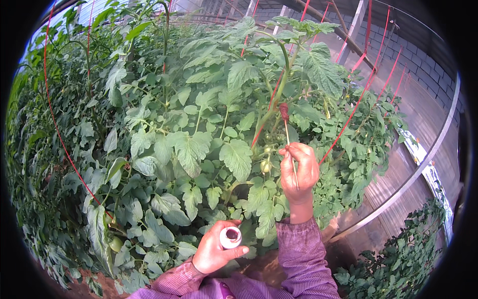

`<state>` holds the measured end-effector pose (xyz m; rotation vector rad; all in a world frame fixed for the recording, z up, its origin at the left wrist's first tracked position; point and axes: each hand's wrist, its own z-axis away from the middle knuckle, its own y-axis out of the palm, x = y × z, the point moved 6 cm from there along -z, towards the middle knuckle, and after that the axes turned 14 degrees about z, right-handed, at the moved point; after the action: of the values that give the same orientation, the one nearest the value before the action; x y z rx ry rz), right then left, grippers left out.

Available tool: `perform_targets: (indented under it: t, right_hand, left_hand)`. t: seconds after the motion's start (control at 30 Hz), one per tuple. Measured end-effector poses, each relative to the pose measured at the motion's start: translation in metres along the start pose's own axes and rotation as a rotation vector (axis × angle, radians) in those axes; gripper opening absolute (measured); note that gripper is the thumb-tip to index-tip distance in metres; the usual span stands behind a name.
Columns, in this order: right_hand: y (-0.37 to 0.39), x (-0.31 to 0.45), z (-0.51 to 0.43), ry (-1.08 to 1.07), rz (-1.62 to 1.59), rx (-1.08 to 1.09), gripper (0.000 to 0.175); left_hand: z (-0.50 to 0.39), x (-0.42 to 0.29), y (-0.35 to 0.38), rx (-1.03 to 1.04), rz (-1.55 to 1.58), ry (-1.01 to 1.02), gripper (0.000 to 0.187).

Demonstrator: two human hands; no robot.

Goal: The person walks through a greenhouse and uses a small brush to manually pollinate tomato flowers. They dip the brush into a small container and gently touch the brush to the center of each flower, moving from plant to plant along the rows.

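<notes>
My right hand (300, 166) grips a thin wooden stick (286, 131) between thumb and fingers. A dark red, soaked-looking wad (284, 111) is wrapped on the stick's upper end, close beside the green stem (281, 86) of a tomato plant; I cannot tell if they touch. Below the wad hang small green tomatoes (265, 166), just left of my right hand. Lower down, my left hand (216, 246) is wrapped around a small white bottle (224, 239), whose uncapped mouth faces up. Dark red-brown liquid (232, 234) shows inside it.
Dense tomato foliage (192, 153) fills the left and middle. Red strings (353, 121) run up from the plants. A curved pale pipe (407, 179) arches at the right, before a block wall (422, 67). More plants (396, 250) grow at lower right. Another green tomato (116, 244) hangs at lower left.
</notes>
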<state>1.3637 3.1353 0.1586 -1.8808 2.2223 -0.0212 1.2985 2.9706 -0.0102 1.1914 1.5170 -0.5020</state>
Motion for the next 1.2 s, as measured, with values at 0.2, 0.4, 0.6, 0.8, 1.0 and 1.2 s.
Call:
perform_targets:
  t: [0.2,0.4,0.6,0.8,1.0,1.2]
  right_hand:
    - [-0.003,0.003,0.006,0.018,0.008,-0.013,0.023]
    - [-0.001,-0.005,0.001,0.087,-0.044,-0.078,0.020]
    - [0.009,-0.002,0.013,0.112,-0.126,-0.003,0.017]
    - [0.010,-0.030,0.027,0.464,-0.526,-0.138,0.009]
    - [0.016,-0.026,0.032,0.483,-0.577,-0.091,0.007]
    - [0.025,-0.077,0.038,0.820,-1.088,-0.295,0.010]
  left_hand:
    - [0.001,-0.003,0.001,-0.003,-0.011,-0.008,0.059]
    - [0.001,-0.005,0.000,-0.009,-0.040,-0.002,0.058]
    - [0.002,-0.003,-0.001,-0.023,-0.036,0.007,0.058]
    - [0.001,-0.005,-0.007,-0.046,-0.010,0.014,0.057]
    - [0.001,-0.006,-0.004,-0.035,-0.051,0.019,0.056]
    - [0.002,-0.008,-0.004,-0.062,-0.041,0.009,0.056]
